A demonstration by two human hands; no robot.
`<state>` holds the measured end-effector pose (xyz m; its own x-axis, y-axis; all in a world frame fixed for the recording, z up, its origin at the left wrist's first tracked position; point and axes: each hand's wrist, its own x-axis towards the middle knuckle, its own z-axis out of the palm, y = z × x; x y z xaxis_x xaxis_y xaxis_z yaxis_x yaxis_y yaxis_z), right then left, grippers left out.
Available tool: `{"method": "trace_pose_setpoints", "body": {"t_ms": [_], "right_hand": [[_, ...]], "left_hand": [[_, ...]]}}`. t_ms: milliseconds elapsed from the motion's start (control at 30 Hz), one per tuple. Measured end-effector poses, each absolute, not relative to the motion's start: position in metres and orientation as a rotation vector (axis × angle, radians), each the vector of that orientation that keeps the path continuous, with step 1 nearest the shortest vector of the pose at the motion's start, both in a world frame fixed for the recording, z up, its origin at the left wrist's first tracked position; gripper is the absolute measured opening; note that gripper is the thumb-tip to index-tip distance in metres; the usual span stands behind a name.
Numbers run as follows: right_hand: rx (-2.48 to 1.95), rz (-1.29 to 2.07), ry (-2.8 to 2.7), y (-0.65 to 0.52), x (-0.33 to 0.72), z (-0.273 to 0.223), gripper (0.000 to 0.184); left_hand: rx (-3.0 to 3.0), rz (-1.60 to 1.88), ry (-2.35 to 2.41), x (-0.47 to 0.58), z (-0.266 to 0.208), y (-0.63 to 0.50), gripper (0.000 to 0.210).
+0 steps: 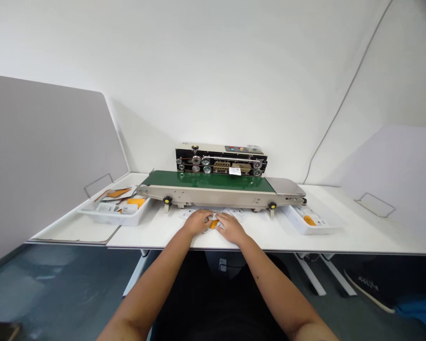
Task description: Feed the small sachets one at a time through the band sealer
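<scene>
- The left hand (199, 221) and right hand (232, 229) both gripped a small, flat, orange-and-white packet (214, 224), perhaps to keep it steady.
- The packet was between the hands, by the flat white surface (262, 237).
- Flat white printed packets (237, 214) lay just past the hands, maybe for easy reach.
- A long metal machine with a green belt (213, 180) stood farther back.
</scene>
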<state>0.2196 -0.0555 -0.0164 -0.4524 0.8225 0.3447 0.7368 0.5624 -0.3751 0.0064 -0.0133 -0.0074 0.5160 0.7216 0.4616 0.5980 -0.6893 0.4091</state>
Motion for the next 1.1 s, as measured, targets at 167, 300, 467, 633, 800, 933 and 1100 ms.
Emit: {"method": "trace_pose_setpoints", "body": {"t_ms": [167, 300, 467, 633, 800, 933, 1100], "right_hand": [[-1.313, 0.158, -2.256, -0.055, 0.226, -0.013, 0.035], [-1.309, 0.098, -2.235, -0.057, 0.225, -0.011, 0.027], [-1.221, 0.131, -2.236, -0.058, 0.225, -0.013, 0.046], [-1.260, 0.135, -2.208, -0.057, 0.226, -0.014, 0.031], [-1.210, 0.132, -2.095, -0.059, 0.225, -0.011, 0.035], [-1.138, 0.143, -2.053, -0.063, 0.224, -0.008, 0.034], [-1.241, 0.126, -2.041, -0.066, 0.231, 0.003, 0.028]], "left_hand": [[2.583, 0.916, 1.111, 0.006, -0.005, -0.013, 0.032], [2.661, 0.950, 1.019, 0.007, 0.001, -0.016, 0.034], [2.717, 0.821, 0.958, 0.008, 0.002, -0.017, 0.030], [2.679, 0.905, 0.995, 0.009, 0.006, -0.019, 0.026], [2.734, 0.951, 0.988, 0.011, 0.012, -0.026, 0.023], [2.718, 1.020, 1.051, 0.011, 0.014, -0.032, 0.027], [2.652, 1.068, 1.086, 0.009, 0.015, -0.037, 0.020]]}}
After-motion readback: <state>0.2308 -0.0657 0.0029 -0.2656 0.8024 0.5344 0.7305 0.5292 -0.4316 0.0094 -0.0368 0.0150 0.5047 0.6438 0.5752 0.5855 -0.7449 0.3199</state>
